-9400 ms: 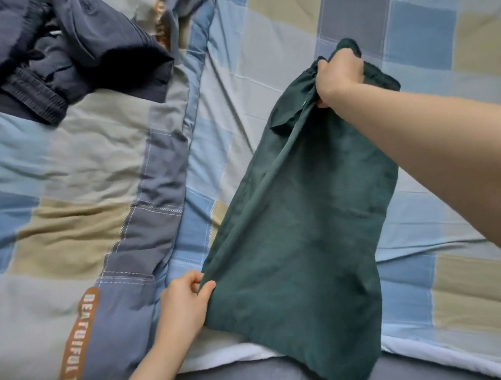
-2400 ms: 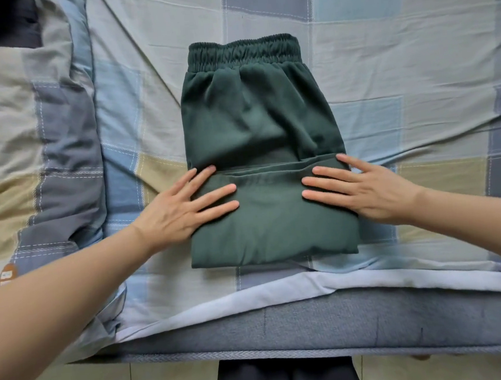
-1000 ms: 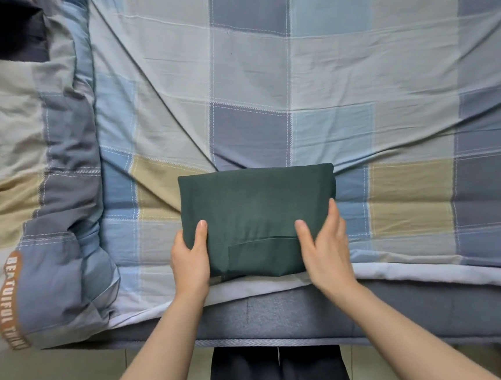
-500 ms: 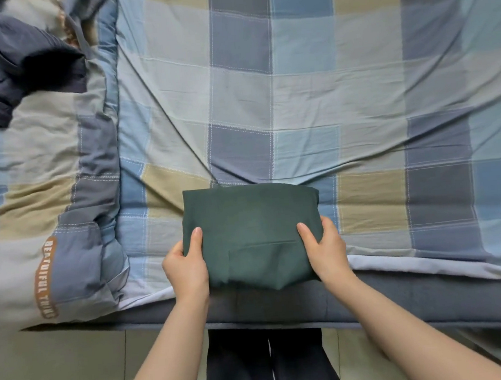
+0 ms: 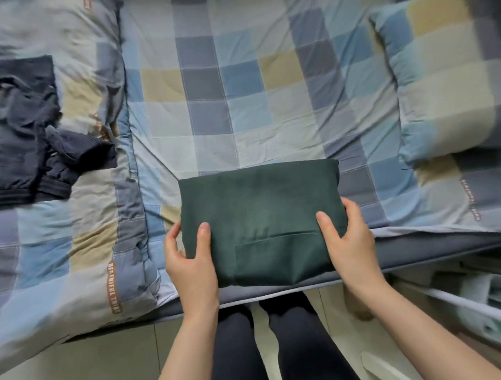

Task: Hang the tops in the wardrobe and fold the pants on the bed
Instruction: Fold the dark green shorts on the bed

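Fingers of left hand point(image 5: 190, 264) and right hand point(image 5: 350, 241) clamp folded green pants point(image 5: 261, 219), apparently lifted; keep thumbs pressing fold flat between them.

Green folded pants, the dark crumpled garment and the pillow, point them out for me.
green folded pants point(image 5: 260, 207), head view, middle of the top face.
dark crumpled garment point(image 5: 24, 143), head view, its bunched centre.
pillow point(image 5: 442, 82), head view, middle of its checked cover.

Open checked bed point(image 5: 235, 100) lies beyond the folded green pants point(image 5: 260, 213), flanked by dark clothes point(image 5: 21, 143) left, pillow point(image 5: 439, 82) right.
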The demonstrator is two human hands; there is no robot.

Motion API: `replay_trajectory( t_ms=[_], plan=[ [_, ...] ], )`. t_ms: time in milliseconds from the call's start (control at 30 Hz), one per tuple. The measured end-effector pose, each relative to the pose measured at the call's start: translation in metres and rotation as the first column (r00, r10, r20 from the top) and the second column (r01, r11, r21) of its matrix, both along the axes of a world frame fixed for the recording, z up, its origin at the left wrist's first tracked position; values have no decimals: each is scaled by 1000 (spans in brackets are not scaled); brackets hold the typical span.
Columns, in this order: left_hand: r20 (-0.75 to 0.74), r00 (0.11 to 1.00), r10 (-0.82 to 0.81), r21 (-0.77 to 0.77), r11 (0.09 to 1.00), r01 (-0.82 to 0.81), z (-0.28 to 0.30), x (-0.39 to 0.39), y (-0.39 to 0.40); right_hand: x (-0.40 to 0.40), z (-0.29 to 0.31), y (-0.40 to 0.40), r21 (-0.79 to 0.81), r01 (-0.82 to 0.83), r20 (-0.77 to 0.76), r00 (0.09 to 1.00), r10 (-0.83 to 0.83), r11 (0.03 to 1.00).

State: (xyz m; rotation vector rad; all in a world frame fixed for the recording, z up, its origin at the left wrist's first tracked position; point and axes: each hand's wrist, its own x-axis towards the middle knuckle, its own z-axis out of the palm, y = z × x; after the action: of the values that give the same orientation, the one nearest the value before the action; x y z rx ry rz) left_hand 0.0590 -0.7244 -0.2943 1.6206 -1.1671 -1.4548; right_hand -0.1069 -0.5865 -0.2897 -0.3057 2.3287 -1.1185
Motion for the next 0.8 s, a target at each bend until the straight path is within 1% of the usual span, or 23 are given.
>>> replay_trajectory(
  t_ms=[133,233,333,433,500,533,600,667,767,800],
  plan=[
    [-61,985,-160,-138,979,150,55,-6,-3,11,54,7,7,86,-228,970,-82,996],
    [-59,946,-320,-219,928,300,80,0,-11,30,85,13,-25,180,-317,931,-178,983],
    [29,864,-503,-315,816,485,94,12,-20,60,108,19,-81,252,-441,858,-262,964],
    [71,766,-639,-336,707,622,102,23,-21,97,115,28,-73,297,-537,793,-288,952],
    [70,724,-686,-329,670,666,105,30,-19,121,118,35,-63,363,-553,763,-335,930],
    [69,723,-688,-312,673,670,105,33,-20,128,116,36,-57,378,-555,757,-344,924],
    [40,666,-745,-258,637,727,112,40,-10,153,123,53,-56,468,-563,714,-416,882],
    [14,635,-773,-223,616,755,118,49,-1,174,127,69,-66,514,-556,692,-459,855],
    [13,558,-830,-233,540,809,128,53,20,202,134,98,-74,601,-566,632,-530,796],
    [13,518,-855,-239,500,832,132,54,31,213,138,111,-81,643,-573,595,-564,762]
  ],
)
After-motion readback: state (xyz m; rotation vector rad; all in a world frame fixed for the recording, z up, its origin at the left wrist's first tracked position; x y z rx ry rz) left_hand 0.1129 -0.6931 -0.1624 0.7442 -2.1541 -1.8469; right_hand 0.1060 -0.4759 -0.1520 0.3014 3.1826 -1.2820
